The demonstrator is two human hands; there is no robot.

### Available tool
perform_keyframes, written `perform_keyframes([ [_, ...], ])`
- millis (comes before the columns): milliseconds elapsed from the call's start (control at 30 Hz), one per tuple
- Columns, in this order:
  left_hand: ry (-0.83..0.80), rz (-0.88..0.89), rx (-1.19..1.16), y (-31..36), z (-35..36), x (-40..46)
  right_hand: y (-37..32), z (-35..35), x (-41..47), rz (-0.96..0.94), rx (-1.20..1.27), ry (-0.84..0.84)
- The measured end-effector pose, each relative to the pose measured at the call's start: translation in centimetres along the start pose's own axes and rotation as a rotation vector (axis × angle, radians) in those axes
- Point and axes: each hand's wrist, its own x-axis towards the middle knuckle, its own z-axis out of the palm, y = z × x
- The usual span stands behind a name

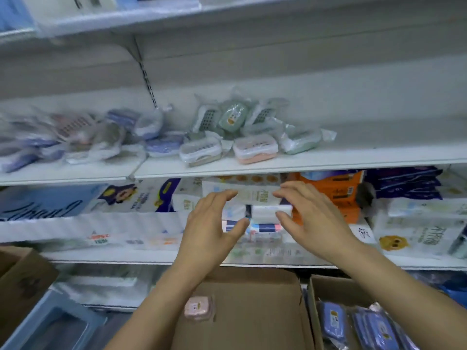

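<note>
The upper shelf (303, 164) runs across your whole view. A heap of bagged soap boxes (231, 117) lies along its back, with a pink-based one (255, 149) close to the front edge. Under it the lower shelf (113, 257) is packed with paper goods. Large white tissue bundles (131, 198) fill its left part, an orange pack (336, 190) stands right of the middle, and purple packs (404, 183) sit toward its right end.

Below the shelves an open cardboard box (252, 324) sits in front of you. A second box (313, 299) stands to its right, holding blue wrapped packs (331, 322).

Your left hand (214, 223) and right hand (310, 218) are both raised to the front edge of the lower shelf, near its middle. The small white tissue pack (267, 210) lies between them, on top of other packs and just left of the orange one. Your right hand holds its right end, with the fingers curled over the top and the thumb under it. Your left hand is spread in a wide C at the left end with the thumb low. The blur does not let you tell whether it grips.

A small pink soap box (198, 308) lies in the open cardboard box, beside your left forearm.
</note>
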Motion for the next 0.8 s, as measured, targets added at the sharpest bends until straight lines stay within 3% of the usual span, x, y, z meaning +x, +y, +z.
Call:
perform_keyframes([
  [233, 0.017, -0.026, 0.033, -1.4, -2.1, 4.2, 1.0, 0.2, 5.3, -0.093, -0.059, -0.117],
  [400, 0.01, -0.069, 0.011, -2.9, -0.9, 8.7, 3.7, 1.4, 9.2, -0.06, -0.038, -0.165],
  [633, 0.028, -0.096, -0.108, -1.9, 2.4, 17.9, 9.9, 1.5, 14.3, 0.051, -0.096, -0.106],
  [800, -0.117, -0.064, 0.03, -0.8, 5.3, 26.3, 14.9, 1.6, 18.5, 0.156, -0.328, -0.199],
])
